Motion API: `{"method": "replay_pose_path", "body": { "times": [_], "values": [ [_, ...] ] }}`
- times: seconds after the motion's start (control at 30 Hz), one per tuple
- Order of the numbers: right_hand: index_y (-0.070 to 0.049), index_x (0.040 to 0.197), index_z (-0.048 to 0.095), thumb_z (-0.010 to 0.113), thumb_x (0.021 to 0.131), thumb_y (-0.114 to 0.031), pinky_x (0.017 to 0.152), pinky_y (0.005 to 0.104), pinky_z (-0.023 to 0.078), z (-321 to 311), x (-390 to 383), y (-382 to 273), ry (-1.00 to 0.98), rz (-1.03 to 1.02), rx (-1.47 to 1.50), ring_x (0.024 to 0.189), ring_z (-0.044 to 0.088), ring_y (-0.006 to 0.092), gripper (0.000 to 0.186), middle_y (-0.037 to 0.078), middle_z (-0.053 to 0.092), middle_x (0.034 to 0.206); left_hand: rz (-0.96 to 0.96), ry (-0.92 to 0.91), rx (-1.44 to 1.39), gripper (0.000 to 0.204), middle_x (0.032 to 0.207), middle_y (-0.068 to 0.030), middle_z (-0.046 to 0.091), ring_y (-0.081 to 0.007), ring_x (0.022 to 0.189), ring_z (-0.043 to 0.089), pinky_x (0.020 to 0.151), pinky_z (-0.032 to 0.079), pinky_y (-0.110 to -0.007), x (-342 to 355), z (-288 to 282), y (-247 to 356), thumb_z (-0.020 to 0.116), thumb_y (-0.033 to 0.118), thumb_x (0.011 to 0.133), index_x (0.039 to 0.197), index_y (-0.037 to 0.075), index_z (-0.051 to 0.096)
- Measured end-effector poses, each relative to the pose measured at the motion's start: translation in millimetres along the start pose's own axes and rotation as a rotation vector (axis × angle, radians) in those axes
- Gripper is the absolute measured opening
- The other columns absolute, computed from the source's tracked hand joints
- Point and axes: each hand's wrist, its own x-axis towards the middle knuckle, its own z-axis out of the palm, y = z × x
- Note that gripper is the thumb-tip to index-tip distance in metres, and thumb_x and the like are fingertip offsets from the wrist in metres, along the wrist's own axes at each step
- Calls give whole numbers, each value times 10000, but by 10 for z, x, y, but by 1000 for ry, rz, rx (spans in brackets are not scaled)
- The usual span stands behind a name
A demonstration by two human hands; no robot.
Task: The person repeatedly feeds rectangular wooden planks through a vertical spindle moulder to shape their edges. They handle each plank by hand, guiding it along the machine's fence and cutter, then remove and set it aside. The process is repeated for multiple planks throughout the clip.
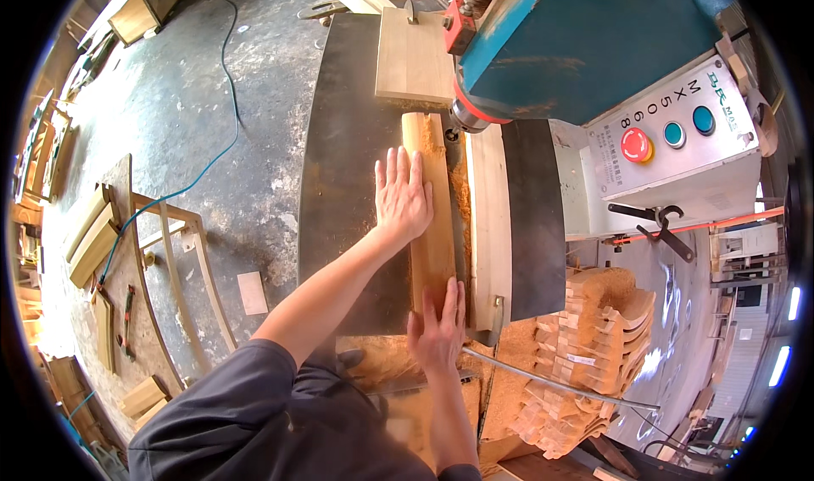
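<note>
A long wooden workpiece (434,227) lies lengthwise on the dark machine table (339,167), with sawdust along its far right side. My left hand (403,200) rests flat on its upper middle, fingers stretched out and pointing away. At the near end my right hand (438,328) touches the wood with its fingers extended and spread. Just right of the workpiece's far end, the cutter head (469,112) of the blue-green machine (568,49) reaches down. A pale wooden fence (489,218) runs parallel on the right, and sawdust fills the gap between.
A flat board (414,57) is clamped at the table's far end. A control panel (674,129) with a red stop button stands right. Curved wooden parts (585,354) are stacked at lower right, beside a metal rod (560,379). On the left are a wooden bench (140,311) and a cable (191,189).
</note>
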Motion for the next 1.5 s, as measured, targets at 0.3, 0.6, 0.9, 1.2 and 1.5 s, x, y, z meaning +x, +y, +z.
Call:
{"method": "replay_pose_path", "body": {
  "times": [0.3,0.6,0.9,1.2,1.5],
  "values": [
    [-83,1378,705,687,931,-289,1024,531,557,205,315,49,101,41,-154,1284,572,496,493,275,483,1583,-19,-7,6,668,1656,-309,375,-468,1584,282,1305,149,-600,387,119,-33,508,304,1032,1605,-20,399],
    [32,1261,743,745,864,-253,1025,541,544,293,375,96,193,58,-60,1223,597,496,489,286,541,1539,-26,-62,24,677,1683,-286,346,-435,1605,251,1313,122,-596,455,144,-55,473,331,1055,1632,-6,366],
    [29,1192,769,723,884,-249,952,519,578,276,392,72,242,42,-90,1144,628,491,417,297,583,1482,-41,-154,72,692,1725,-242,301,-399,1632,198,1322,77,-591,467,86,0,420,390,1081,1674,48,314],
    [21,1203,761,708,906,-261,938,530,581,284,395,51,256,47,-110,1141,622,495,413,289,570,1495,-24,-171,84,693,1727,-240,300,-391,1638,189,1318,76,-604,490,92,17,418,393,1085,1680,57,304],
    [-3,1207,762,720,894,-266,924,520,593,288,357,35,249,57,-131,1139,627,484,411,275,574,1498,-19,-205,81,700,1732,-253,276,-386,1643,172,1323,63,-589,483,60,28,412,391,1081,1681,50,294]
  ]
}}
